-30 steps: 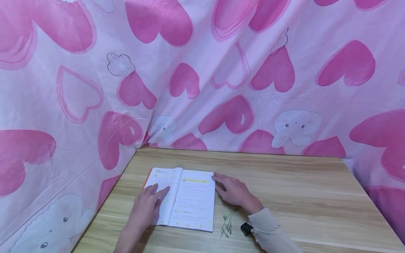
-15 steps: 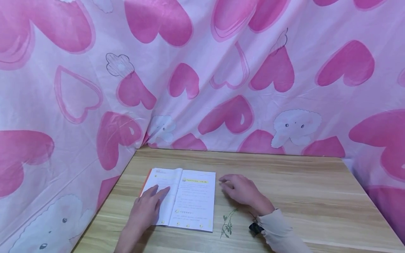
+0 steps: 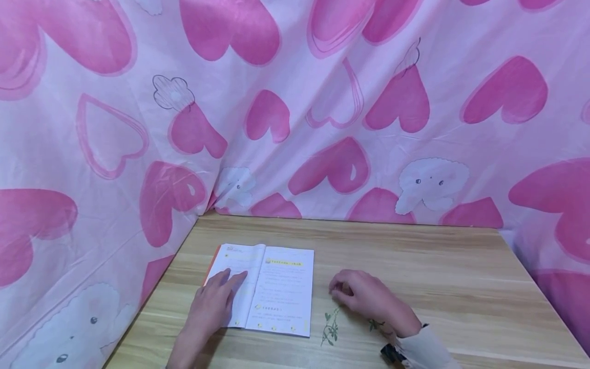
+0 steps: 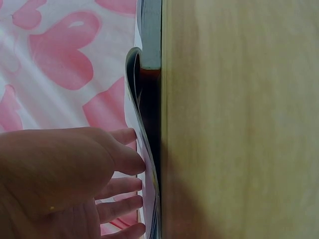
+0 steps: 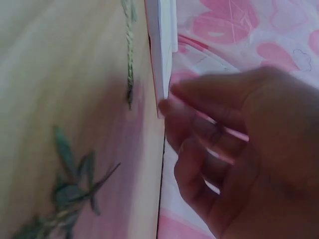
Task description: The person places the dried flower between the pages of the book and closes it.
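An open book (image 3: 283, 292) with printed white pages lies on the table. My left hand (image 3: 213, 302) rests on its left page with fingers spread out. From the side, in the left wrist view, those fingertips press against the page (image 4: 134, 107), which curves up near the spine. My right hand (image 3: 364, 293) hovers right of the book, fingers loosely bent and holding nothing. Just below and left of it lies a thin green plant sprig (image 3: 330, 328). A second leafy sprig (image 3: 377, 325) shows partly beneath the right wrist; the right wrist view also catches its dark leaves (image 5: 72, 191).
The wood-grain table (image 3: 442, 277) reaches back to a pink heart-print cloth (image 3: 322, 102) hanging behind it and along the left side. A black band (image 3: 392, 353) is by the right sleeve (image 3: 426, 351).
My right hand has left the book's right edge and moved right and toward me, above the sprigs. The second sprig has come into view. My left hand stays on the page.
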### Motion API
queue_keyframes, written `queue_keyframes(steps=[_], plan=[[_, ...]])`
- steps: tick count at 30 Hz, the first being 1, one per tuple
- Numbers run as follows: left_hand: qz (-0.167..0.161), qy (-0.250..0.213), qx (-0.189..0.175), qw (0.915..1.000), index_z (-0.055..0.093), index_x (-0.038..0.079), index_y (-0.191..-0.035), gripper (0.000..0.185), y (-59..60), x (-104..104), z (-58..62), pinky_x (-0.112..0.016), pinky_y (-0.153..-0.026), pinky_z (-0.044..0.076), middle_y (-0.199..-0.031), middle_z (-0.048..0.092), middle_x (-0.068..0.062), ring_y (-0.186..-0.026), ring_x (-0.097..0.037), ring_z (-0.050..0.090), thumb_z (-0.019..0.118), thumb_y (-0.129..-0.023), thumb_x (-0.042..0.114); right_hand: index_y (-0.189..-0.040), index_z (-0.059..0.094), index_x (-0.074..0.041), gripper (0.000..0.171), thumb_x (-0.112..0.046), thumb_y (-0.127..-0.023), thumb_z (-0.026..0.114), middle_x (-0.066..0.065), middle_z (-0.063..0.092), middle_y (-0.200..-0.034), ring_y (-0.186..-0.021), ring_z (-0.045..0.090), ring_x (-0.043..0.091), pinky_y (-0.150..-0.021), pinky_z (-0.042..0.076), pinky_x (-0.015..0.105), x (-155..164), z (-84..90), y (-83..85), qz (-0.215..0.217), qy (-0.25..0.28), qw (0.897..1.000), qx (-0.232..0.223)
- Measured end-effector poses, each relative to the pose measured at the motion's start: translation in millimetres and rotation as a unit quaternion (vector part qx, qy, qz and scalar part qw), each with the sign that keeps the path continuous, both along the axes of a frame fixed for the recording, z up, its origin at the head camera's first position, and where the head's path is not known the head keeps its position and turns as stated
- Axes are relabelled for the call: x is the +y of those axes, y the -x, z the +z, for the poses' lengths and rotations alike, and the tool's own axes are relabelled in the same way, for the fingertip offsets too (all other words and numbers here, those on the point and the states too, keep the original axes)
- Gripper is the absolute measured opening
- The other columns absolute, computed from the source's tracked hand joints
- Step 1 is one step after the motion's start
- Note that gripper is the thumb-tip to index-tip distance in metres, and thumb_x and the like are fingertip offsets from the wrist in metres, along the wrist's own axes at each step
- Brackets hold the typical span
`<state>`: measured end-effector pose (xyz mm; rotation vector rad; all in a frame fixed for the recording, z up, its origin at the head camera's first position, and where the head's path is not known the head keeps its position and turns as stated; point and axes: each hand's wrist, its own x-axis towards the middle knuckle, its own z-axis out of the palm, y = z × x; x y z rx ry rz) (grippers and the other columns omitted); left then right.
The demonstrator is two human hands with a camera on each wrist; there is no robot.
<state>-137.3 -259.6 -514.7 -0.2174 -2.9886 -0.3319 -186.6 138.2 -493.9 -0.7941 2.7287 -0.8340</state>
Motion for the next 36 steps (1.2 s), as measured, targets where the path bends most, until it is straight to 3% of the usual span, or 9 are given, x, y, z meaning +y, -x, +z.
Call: queue_keyframes(steps=[4, 7, 11, 21, 28, 36], plan=[[0.005, 0.002, -0.010, 0.9999, 0.063, 0.031, -0.152, 0.054, 1.1, 0, 1.1, -0.075, -0.105, 0.048, -0.156, 0.059, -0.022, -0.145, -0.045, 0.055, 0.069, -0.102, 0.011, -0.101, 0.079, -0.030, 0.004, -0.027, -0.100, 0.078, -0.020, 0.065, -0.091, -0.080, 0.060, -0.001, -0.073, 0.052, 0.022, 3, -2.5, -8.0, 0.070, 0.017, 0.997, -0.014], [0.008, 0.005, -0.020, 0.9998, 0.062, 0.032, -0.153, 0.055, 1.9, 0, 1.6, -0.076, -0.106, 0.047, -0.157, 0.058, -0.022, -0.147, -0.045, 0.054, 0.069, -0.102, 0.012, -0.097, 0.078, -0.034, 0.006, -0.029, -0.096, 0.082, -0.019, 0.063, -0.088, -0.079, 0.058, 0.000, -0.071, 0.049, 0.021, 3, -4.1, -11.5, 0.088, 0.009, 0.996, -0.018], [0.010, 0.009, -0.032, 0.9994, 0.060, 0.033, -0.155, 0.056, 2.9, -1, 1.5, -0.076, -0.108, 0.046, -0.159, 0.056, -0.021, -0.149, -0.044, 0.052, 0.068, -0.103, 0.014, -0.094, 0.076, -0.037, 0.011, -0.033, -0.092, 0.086, -0.017, 0.061, -0.083, -0.074, 0.054, -0.001, -0.067, 0.044, 0.021, 2, -5.5, -12.9, 0.083, -0.011, 0.996, -0.014], [0.009, 0.014, -0.035, 0.9993, 0.059, 0.034, -0.155, 0.056, 4.4, -2, -1.4, -0.075, -0.108, 0.047, -0.160, 0.055, -0.021, -0.149, -0.044, 0.051, 0.066, -0.104, 0.014, -0.077, 0.066, -0.038, 0.025, -0.037, -0.094, 0.085, -0.019, 0.055, -0.071, -0.066, 0.050, -0.003, -0.058, 0.039, 0.022, 1, -4.8, -14.0, 0.061, -0.025, 0.998, -0.011], [0.013, 0.012, -0.040, 0.9990, 0.059, 0.034, -0.156, 0.055, 4.1, -2, -2.0, -0.076, -0.109, 0.046, -0.160, 0.055, -0.021, -0.150, -0.044, 0.050, 0.067, -0.104, 0.016, -0.083, 0.071, -0.038, 0.018, -0.038, -0.093, 0.086, -0.021, 0.054, -0.069, -0.064, 0.048, -0.004, -0.059, 0.039, 0.022, -2, -4.2, -16.1, 0.057, -0.023, 0.998, -0.005], [0.015, 0.011, -0.044, 0.9988, 0.059, 0.034, -0.156, 0.055, 4.1, -2, -3.0, -0.076, -0.110, 0.044, -0.161, 0.054, -0.021, -0.150, -0.044, 0.050, 0.065, -0.105, 0.016, -0.083, 0.067, -0.038, 0.022, -0.036, -0.093, 0.087, -0.020, 0.053, -0.068, -0.063, 0.048, -0.004, -0.059, 0.040, 0.021, -4, -3.2, -17.9, 0.057, -0.018, 0.998, -0.010]])
